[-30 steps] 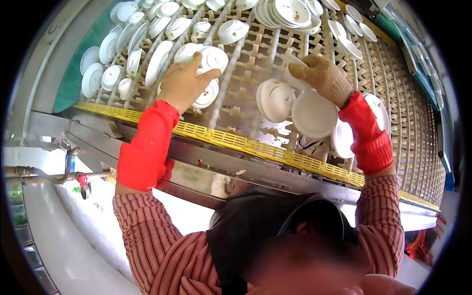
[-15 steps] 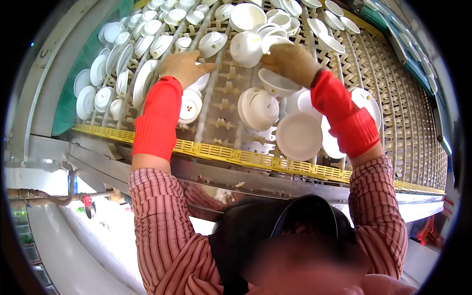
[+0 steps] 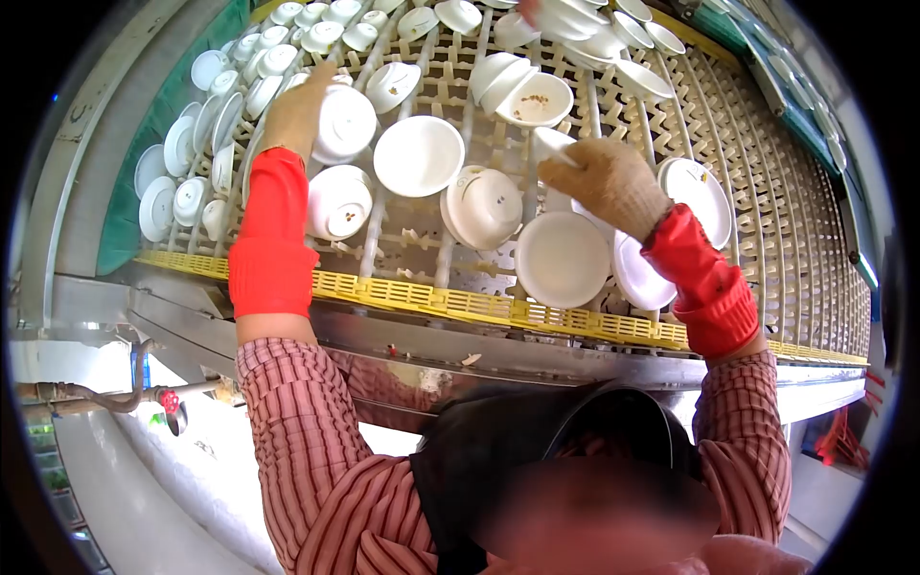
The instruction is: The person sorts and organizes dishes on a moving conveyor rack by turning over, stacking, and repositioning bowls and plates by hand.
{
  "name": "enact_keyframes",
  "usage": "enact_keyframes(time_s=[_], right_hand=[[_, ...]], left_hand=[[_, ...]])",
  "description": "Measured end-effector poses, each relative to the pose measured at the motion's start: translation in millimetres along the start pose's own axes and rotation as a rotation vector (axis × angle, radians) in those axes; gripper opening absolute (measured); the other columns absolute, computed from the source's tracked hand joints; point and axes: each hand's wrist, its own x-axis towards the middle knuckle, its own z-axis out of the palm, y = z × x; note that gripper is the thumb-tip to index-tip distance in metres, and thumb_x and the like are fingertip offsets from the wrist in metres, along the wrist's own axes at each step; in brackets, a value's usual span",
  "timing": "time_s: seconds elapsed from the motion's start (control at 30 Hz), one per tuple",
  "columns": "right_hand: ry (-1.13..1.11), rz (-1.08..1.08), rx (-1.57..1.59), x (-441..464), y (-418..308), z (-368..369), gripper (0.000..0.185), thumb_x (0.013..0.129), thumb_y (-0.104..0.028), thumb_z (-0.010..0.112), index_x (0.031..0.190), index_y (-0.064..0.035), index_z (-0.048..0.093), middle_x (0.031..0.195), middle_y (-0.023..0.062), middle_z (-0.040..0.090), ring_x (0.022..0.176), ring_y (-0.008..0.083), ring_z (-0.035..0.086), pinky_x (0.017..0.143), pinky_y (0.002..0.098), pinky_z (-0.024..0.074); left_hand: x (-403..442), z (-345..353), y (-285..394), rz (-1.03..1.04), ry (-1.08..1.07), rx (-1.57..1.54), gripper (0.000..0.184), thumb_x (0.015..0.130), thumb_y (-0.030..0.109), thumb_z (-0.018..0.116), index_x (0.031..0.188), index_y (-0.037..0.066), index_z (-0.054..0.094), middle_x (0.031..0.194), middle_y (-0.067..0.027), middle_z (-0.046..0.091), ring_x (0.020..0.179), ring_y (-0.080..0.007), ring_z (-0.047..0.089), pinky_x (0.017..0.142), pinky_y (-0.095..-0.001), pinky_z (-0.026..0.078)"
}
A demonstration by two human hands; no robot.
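My left hand (image 3: 293,117), in a tan glove with a red cuff, is at the left edge of an upturned white bowl (image 3: 345,125), with its fingers closed around the rim. To the right of that, a white bowl (image 3: 419,156) sits apart on the conveyor. My right hand (image 3: 609,184), gloved likewise, has its thumb and fingers pinched on a white bowl (image 3: 553,146), which the hand partly hides. Just below it lie a round white bowl (image 3: 563,260) and an overturned pair of stacked bowls (image 3: 484,206).
A slatted conveyor (image 3: 767,230) with pegs and rods carries many white dishes, crowded at the left and top. Food scraps lie in one bowl (image 3: 535,100). A yellow edge strip (image 3: 460,299) and a metal ledge (image 3: 537,350) run along the near side. Another person's hand blurs at the top.
My left hand has moved left and up to the upturned bowl. My right hand has shifted right and down. A bowl now sits in the middle, and the dishes have drifted slightly left.
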Motion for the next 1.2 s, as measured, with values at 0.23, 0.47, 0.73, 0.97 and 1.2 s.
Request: enact_keyframes(time_s=[0.23, 0.47, 0.73, 0.97, 1.2], right_hand=[[0.079, 0.447, 0.606, -31.4, 38.5, -49.8, 0.062, 0.109, -0.053, 0.07, 0.124, 0.0061, 0.077, 0.103, 0.0099, 0.08, 0.086, 0.0192, 0.077, 0.08, 0.0307, 0.0622], [0.478, -0.127, -0.131, -34.0, 113.4, -62.7, 0.05, 0.105, -0.038, 0.078, 0.137, -0.0005, 0.067, 0.117, 0.0205, 0.078, 0.103, 0.0333, 0.08, 0.09, 0.0443, 0.0663], [0.125, 0.378, 0.216, 2.4, 97.3, -12.2, 0.032, 0.108, -0.034, 0.068, 0.117, -0.0037, 0.069, 0.106, 0.0194, 0.078, 0.098, 0.0352, 0.079, 0.088, 0.0478, 0.0626], [0.419, -0.14, -0.22, 19.6, 63.9, -22.1, 0.045, 0.096, -0.038, 0.077, 0.126, -0.0078, 0.064, 0.096, 0.0181, 0.076, 0.096, 0.0432, 0.073, 0.085, 0.0546, 0.0562], [0.256, -0.484, -0.559, 88.3, 44.6, 20.3, 0.044, 0.088, -0.034, 0.085, 0.124, -0.0096, 0.079, 0.113, 0.0163, 0.074, 0.113, 0.0366, 0.07, 0.095, 0.0503, 0.0571]], left_hand=[[-29.1, 11.8, 19.8, 0.138, 0.03, 0.644, 0.065, 0.102, 0.059, 0.068, 0.141, 0.008, 0.075, 0.132, -0.0228, 0.078, 0.124, -0.0384, 0.073, 0.109, -0.0451, 0.054], [-104.4, 38.1, 76.0, 0.587, -0.462, 0.905, 0.042, 0.096, 0.033, 0.077, 0.124, 0.002, 0.081, 0.126, -0.022, 0.077, 0.116, -0.0384, 0.071, 0.102, -0.045, 0.054], [-89.6, 37.6, 26.1, 0.346, 0.022, -0.054, 0.039, 0.105, 0.036, 0.067, 0.117, 0.002, 0.083, 0.108, -0.0157, 0.08, 0.104, -0.0267, 0.073, 0.094, -0.0371, 0.057], [-51.3, 79.5, 11.0, 0.517, 0.264, 0.272, 0.055, 0.102, 0.047, 0.074, 0.12, -0.004, 0.079, 0.112, -0.0228, 0.081, 0.1, -0.0375, 0.076, 0.094, -0.0437, 0.057], [-10.8, 170.0, 119.4, 0.557, 0.034, 0.193, 0.079, 0.096, 0.065, 0.076, 0.149, 0.008, 0.068, 0.138, -0.0209, 0.076, 0.129, -0.0385, 0.071, 0.111, -0.0456, 0.054]])
